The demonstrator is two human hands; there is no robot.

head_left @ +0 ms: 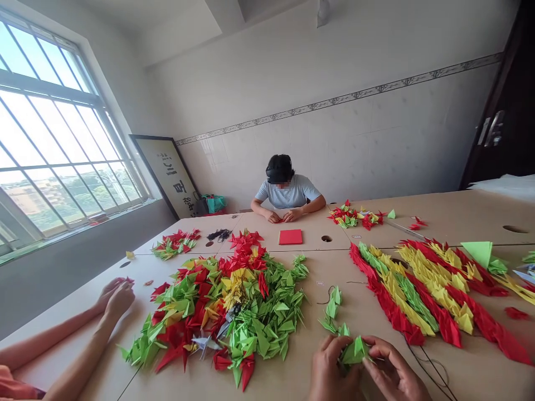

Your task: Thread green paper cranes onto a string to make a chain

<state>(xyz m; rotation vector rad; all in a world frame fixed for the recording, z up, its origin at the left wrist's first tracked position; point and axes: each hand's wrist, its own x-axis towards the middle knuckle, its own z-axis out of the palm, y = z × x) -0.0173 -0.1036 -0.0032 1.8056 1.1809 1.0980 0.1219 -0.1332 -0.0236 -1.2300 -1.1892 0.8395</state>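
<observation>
Near the bottom of the head view, my left hand (334, 370) and my right hand (393, 367) are closed on a green folded paper piece (355, 351) held between them. A short string of green paper pieces (333, 303) trails away on the table just beyond my fingers. To the left lies a large heap of green, red, yellow and a few pale blue folded papers (267, 312). Long rows of red, yellow and green folded papers (409, 289) lie to the right, with black cord (432, 365) beside them.
Across the table (251, 223) sits a person (288, 192) with a stack of red paper (290, 236) in front. Another person's hands (117, 295) work at the left. Smaller folded-paper piles (175, 244) and black cords (219, 235) lie farther back.
</observation>
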